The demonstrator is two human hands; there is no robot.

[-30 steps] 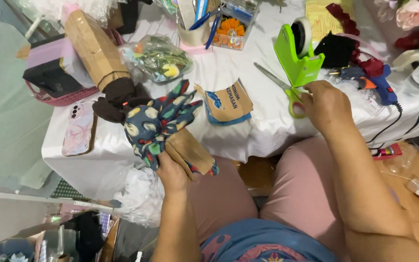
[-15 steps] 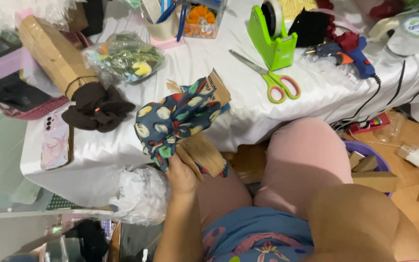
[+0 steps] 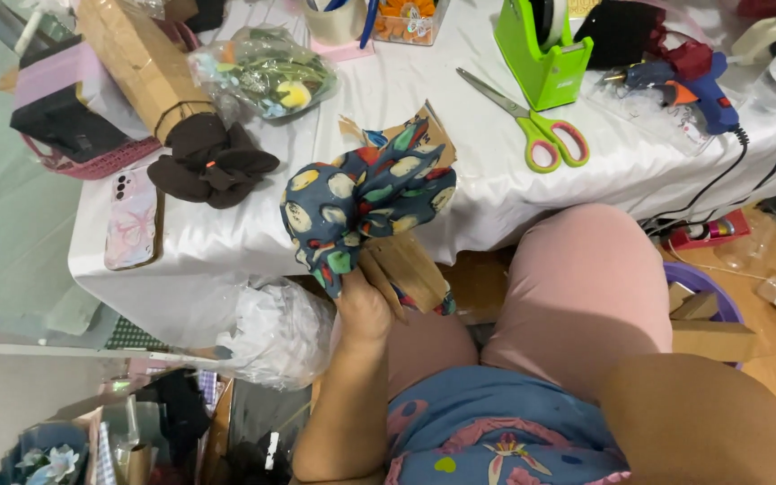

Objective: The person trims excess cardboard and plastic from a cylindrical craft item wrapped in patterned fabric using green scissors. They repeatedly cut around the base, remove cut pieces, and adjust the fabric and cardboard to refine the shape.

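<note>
Just in front of the table edge, the left hand was up, fingers clenched tight around the brown paper stem of one cloth bouquet. Its dark blue fabric, dotted with cream and red shapes, bunched out above the fist and overlapped the near rim of the white-covered table. The right hand was out of sight; only that forearm showed at the lower right, so its grip cannot be told.

Out from the bouquet, and there was plenty to count! One pair of scissors with green and pink handles lay on the cloth to its right, blades shut. Behind them stood one green tape dispenser. One blue glue gun lay further right, its black cord running over the table edge. To the left of the bouquet sat one dark brown cloth bundle, touching one long brown paper roll. One phone in a pink patterned case lay flat near the left corner. One clear bag of green trimmings rested toward the back. Below the table edge, one crumpled white plastic bag hung beside the fist.
</note>
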